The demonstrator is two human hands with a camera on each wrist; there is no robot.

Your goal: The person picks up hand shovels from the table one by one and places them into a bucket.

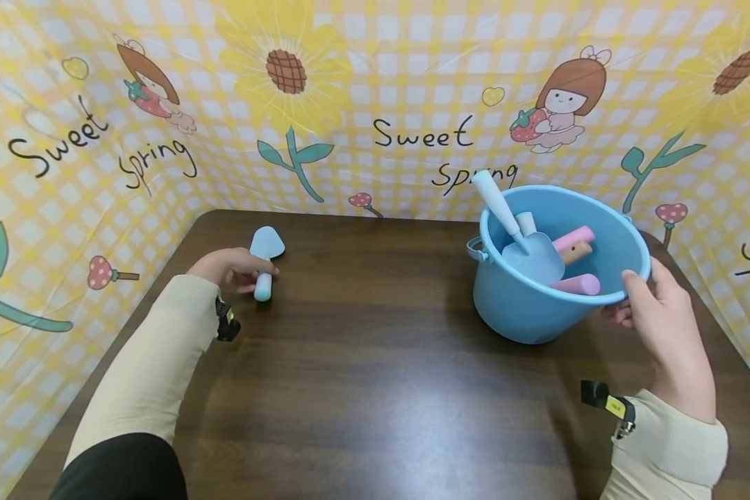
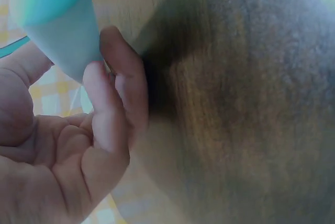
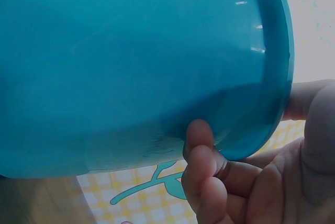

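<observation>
At the table's left, my left hand (image 1: 240,269) pinches a small blue toy shovel (image 1: 267,243) by its pale handle, the blade pointing away from me. In the left wrist view the handle's end (image 2: 63,30) shows between thumb and fingers. On the right, my right hand (image 1: 662,312) grips the rim of a blue bucket (image 1: 519,312), which leans slightly. The right wrist view shows fingers curled against the bucket's outer wall (image 3: 131,67). Inside the bucket lie another blue shovel (image 1: 534,258), pink handles (image 1: 577,285) and a tan piece (image 1: 576,253); their lower parts are hidden.
A dark wooden table (image 1: 362,347) spreads beneath both hands. Yellow checked cloth (image 1: 400,76) with printed flowers and figures stands as a wall behind the table and along both sides. The bucket's handle joint (image 1: 477,250) sticks out at its left.
</observation>
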